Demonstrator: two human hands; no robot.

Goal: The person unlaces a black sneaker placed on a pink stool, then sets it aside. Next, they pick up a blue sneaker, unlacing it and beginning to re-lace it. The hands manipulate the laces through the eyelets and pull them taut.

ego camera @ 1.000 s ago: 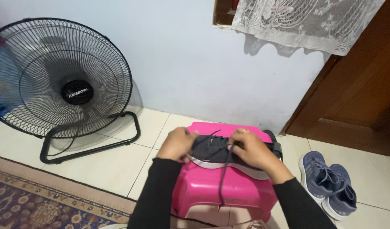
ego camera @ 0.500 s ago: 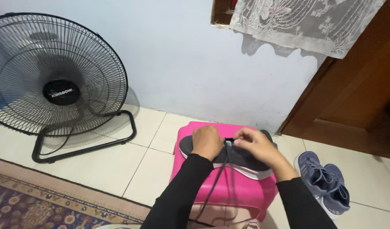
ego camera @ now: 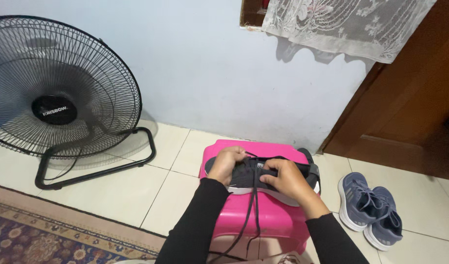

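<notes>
A view from above of a person in black long sleeves working at a dark grey sneaker (ego camera: 249, 177) that lies on its side across the top of a bright pink plastic stool (ego camera: 263, 215). The left hand (ego camera: 225, 164) is curled over the toe end of the shoe, fingers closed on it and holding it down against the stool. The right hand (ego camera: 288, 180) rests on the middle of the shoe, fingers bent and pinched around the lacing area; exactly which strand it grips is too small to tell. Two dark laces (ego camera: 251, 215) hang from the shoe down the front of the stool towards the bottom edge of the view. The stool stands on a floor of pale cream tiles (ego camera: 126, 195) with dark grout lines. To the left a large black floor fan (ego camera: 55, 95) with a round wire cage sits on a tubular black stand, close to a pale blue-white wall (ego camera: 209, 68). At the lower left corner lies the edge of a patterned rug (ego camera: 43, 234) in brown, purple and cream. To the right of the stool, well apart from the hands, a pair of blue-grey sneakers (ego camera: 368, 208) sits on the tiles beside a brown wooden door (ego camera: 410, 107). A white lace curtain (ego camera: 341, 22) hangs at the top of the wall above
</notes>
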